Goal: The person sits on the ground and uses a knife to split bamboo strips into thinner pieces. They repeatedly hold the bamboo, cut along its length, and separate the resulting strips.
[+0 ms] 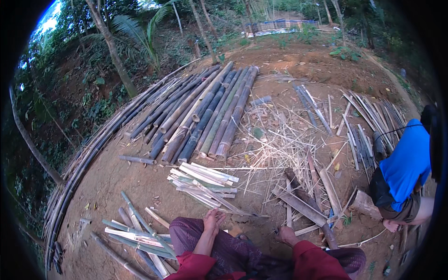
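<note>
My left hand [213, 221] is above my left knee, palm partly up and fingers stretched out, with no object visible in it. Just beyond its fingertips, a pale split bamboo strip [210, 193] slants across a stack of bamboo slats [205, 176]. My right hand [287, 235] is closed in front of my right knee. A small dark end [276, 230] pokes out beside its fingers; what it belongs to is unclear. A split bamboo piece [301, 205] rests on a dark log [295, 179] beyond that hand.
Long bamboo poles [219, 109] lie at far left. Cut bamboo pieces [140, 238] are beside my left leg. Thin shavings [284, 144] litter the ground ahead. At right, a person in blue [406, 163] sits near a cut log [365, 204] and more split bamboo [361, 144].
</note>
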Available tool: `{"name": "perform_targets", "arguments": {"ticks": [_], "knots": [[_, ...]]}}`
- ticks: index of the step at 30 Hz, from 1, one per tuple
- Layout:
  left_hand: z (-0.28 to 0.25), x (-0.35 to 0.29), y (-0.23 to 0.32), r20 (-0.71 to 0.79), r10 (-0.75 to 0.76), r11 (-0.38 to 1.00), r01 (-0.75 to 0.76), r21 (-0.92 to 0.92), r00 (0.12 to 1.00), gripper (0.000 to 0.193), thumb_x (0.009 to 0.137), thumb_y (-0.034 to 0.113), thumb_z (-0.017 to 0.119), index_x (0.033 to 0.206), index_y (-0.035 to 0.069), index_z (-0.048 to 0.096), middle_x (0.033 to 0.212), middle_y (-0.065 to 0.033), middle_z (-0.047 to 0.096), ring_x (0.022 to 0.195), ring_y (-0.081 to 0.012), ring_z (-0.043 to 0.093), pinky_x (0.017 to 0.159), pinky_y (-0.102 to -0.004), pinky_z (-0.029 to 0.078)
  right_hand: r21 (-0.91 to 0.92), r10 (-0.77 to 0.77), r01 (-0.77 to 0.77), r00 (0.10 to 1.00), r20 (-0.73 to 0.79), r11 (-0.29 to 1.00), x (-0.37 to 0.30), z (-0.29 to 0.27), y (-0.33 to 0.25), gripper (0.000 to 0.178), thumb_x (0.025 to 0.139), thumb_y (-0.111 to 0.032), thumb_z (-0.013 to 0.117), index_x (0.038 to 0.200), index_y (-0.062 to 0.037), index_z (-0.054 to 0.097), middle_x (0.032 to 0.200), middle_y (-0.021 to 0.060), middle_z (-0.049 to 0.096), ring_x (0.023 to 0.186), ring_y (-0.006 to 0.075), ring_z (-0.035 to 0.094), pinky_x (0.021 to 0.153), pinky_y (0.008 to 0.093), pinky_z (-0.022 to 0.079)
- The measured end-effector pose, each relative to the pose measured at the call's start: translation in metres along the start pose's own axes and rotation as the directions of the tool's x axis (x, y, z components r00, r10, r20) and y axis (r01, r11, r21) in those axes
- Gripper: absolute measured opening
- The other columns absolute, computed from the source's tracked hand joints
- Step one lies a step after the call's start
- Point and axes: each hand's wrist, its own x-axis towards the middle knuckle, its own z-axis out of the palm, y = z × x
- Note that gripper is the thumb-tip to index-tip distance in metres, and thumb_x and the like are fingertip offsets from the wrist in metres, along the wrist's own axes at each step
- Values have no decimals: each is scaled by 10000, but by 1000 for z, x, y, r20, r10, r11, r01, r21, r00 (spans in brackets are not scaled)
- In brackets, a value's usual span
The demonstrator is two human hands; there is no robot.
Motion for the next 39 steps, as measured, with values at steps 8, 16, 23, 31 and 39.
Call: {"name": "perform_targets", "arguments": {"ticks": [8, 16, 23, 31, 39], "knots": [[12, 2, -6, 11, -47, 998, 47, 41, 999, 225, 886, 230, 572, 1013, 56, 507, 879, -117, 542, 847, -276, 594, 759, -387, 539, -39, 169, -165, 977, 132, 985, 10, 17, 41, 358, 703, -274, 600, 967, -34, 615, 948, 206, 643, 910, 372, 623, 774, 441, 513], [13, -1, 2, -33, -39, 998, 41, 53, 999, 224, 889, 223, 564, 1016, 39, 546, 882, -115, 554, 828, -264, 621, 732, -367, 551, 46, 305, -322, 927, 217, 946, 12, 30, 60, 438, 682, -301, 639, 1035, -42, 643, 1038, 192, 636, 950, 318, 628, 838, 388, 503], [-6, -1, -21, -88, 298, 811, -204, 548, 950, 192, 840, 174, 566, 909, 1, 610, 700, -89, 607, 624, -153, 594, 588, -323, 501, 112, 267, -291, 945, 187, 950, 13, -2, 15, 387, 642, -280, 684, 889, 11, 619, 849, 216, 654, 856, 335, 644, 793, 402, 508], [0, 4, -28, 57, 464, 497, -313, 809, 884, 191, 795, 146, 577, 864, -22, 634, 637, -148, 645, 554, -218, 643, 565, -364, 499, 19, -220, 227, 959, -181, 974, -17, -23, -102, 374, 644, -287, 675, 891, -10, 628, 882, 225, 644, 837, 372, 630, 779, 436, 502], [-10, 22, -45, -37, 463, 618, -292, 730, 886, 161, 778, 148, 602, 789, -4, 654, 599, -101, 631, 520, -159, 608, 532, -342, 477, 124, -188, 211, 966, -176, 970, -12, -11, -90, 337, 661, -289, 648, 860, -19, 626, 818, 232, 640, 812, 390, 631, 744, 468, 502]]}}
